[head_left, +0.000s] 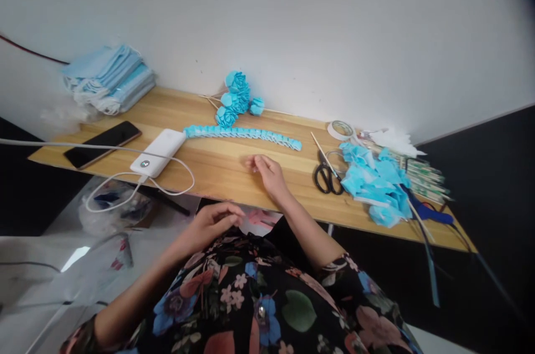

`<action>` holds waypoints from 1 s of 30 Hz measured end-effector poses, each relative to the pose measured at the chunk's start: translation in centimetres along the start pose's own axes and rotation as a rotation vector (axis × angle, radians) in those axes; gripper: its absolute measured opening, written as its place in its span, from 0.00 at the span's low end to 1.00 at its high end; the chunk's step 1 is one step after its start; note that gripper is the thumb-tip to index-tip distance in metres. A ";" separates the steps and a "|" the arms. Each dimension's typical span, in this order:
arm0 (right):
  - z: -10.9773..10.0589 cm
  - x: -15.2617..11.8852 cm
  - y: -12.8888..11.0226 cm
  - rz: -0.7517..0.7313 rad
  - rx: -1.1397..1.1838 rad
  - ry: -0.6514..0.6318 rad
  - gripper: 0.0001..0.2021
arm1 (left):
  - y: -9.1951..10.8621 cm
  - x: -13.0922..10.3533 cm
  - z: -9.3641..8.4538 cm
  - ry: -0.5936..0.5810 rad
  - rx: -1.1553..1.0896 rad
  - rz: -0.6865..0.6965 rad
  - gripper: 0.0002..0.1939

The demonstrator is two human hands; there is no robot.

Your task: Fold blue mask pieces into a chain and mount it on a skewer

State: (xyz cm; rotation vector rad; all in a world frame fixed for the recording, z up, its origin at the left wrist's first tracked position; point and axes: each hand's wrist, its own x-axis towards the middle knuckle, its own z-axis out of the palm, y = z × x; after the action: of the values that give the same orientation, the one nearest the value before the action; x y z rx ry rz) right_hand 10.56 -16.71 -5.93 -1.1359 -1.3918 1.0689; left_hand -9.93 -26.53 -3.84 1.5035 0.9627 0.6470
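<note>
My left hand [215, 222] hovers in front of the table's near edge, above my lap. Its fingers are loosely stretched, the thumb is apart, and I see nothing in it. My right hand [270, 174] is over the front middle of the tabletop, half curled and relaxed, with no object visible in it. Just beyond it lies a long pleated strip of light-blue material [246, 133], running left to right. Behind the strip several blue handmade flowers [236, 98] on thin sticks are bunched together, and a smaller blue flower [256, 106] sits beside them.
At left are stacked face masks [111, 78], a phone [104, 143] and a white power bank [159, 152] with a cable. At right lie black-handled scissors [328, 175], a tape roll [340, 130], crumpled blue scraps [376, 178], a blue-handled tool [430, 213] and green-white packets [426, 178].
</note>
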 end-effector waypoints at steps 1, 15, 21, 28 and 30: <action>0.1 -0.4 -0.3 -0.007 -0.012 -0.030 0.25 | 0.6 0.3 -1.0 0.069 0.081 0.044 0.17; -4.9 -4.0 -0.7 -0.097 -0.355 0.125 0.15 | 0.6 4.3 -16.2 0.603 1.240 -0.316 0.42; -4.8 -3.9 -0.8 -0.023 -0.358 0.065 0.15 | 1.5 4.1 -15.8 0.557 1.268 -0.378 0.40; -5.0 -4.1 -0.6 0.006 -0.344 0.063 0.15 | 2.3 3.5 -16.8 0.651 1.219 -0.405 0.38; -5.0 -4.2 -0.6 0.010 -0.336 0.060 0.14 | 2.5 3.3 -17.5 0.667 1.216 -0.443 0.39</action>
State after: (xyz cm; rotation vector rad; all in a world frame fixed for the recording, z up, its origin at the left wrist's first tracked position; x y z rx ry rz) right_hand 15.69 -20.73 -5.53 -1.4045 -1.5569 0.8179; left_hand -22.35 -14.59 1.11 1.9898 2.4062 0.1751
